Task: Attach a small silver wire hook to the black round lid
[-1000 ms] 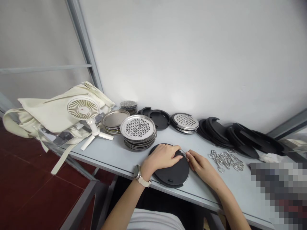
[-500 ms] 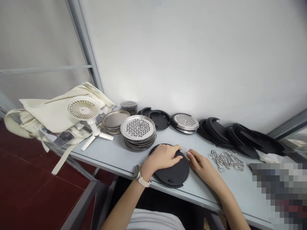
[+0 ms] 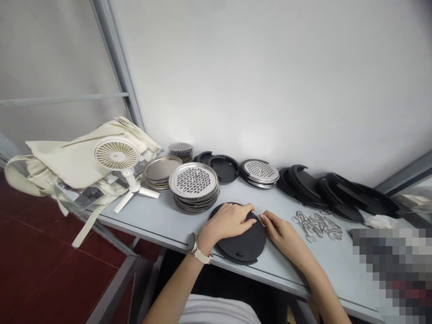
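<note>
your left hand lies on a round black disc, its wrist wearing a watch with a pale strap. your right hand sits just beside the disc's right edge, with its fingertips at a small metal clip on the rim. to the right, on the grey table, lies a heap of metal clips. to the left stands a stack of perforated steel discs. black ring pieces lie along the wall, and a white fan rests against a canvas bag.
</note>
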A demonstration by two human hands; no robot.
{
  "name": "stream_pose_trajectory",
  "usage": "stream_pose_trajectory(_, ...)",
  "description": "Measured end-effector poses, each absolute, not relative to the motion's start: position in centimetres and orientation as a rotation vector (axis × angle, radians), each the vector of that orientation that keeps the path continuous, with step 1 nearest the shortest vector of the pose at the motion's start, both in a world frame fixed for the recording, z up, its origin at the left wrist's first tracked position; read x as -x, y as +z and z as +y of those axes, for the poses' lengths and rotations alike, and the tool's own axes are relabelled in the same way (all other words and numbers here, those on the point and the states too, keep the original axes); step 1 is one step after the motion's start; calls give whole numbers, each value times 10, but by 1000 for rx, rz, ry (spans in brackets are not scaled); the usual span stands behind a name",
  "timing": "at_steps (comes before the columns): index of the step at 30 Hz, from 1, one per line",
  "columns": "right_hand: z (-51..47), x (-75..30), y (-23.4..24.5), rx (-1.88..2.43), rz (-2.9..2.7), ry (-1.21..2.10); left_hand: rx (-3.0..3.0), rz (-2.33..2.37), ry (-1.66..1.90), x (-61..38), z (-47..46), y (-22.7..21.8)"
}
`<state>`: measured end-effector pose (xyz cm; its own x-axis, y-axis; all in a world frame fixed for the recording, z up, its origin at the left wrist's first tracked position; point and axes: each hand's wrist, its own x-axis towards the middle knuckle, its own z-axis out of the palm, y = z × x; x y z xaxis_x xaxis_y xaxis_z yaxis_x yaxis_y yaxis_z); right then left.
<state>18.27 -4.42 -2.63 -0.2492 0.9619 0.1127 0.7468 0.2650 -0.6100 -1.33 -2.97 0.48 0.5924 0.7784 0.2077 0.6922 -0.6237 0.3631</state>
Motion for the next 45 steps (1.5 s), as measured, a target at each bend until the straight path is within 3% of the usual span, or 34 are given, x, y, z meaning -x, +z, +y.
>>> stream_pose_trajectory(26, -42, -182, -25, 1513, -2013, 679, -2594, 1186, 538, 13, -29, 4)
stream_pose_trajectory(45, -42, -184, -21, 1524, -2002, 550, -2590, 1161, 557, 15, -28, 2)
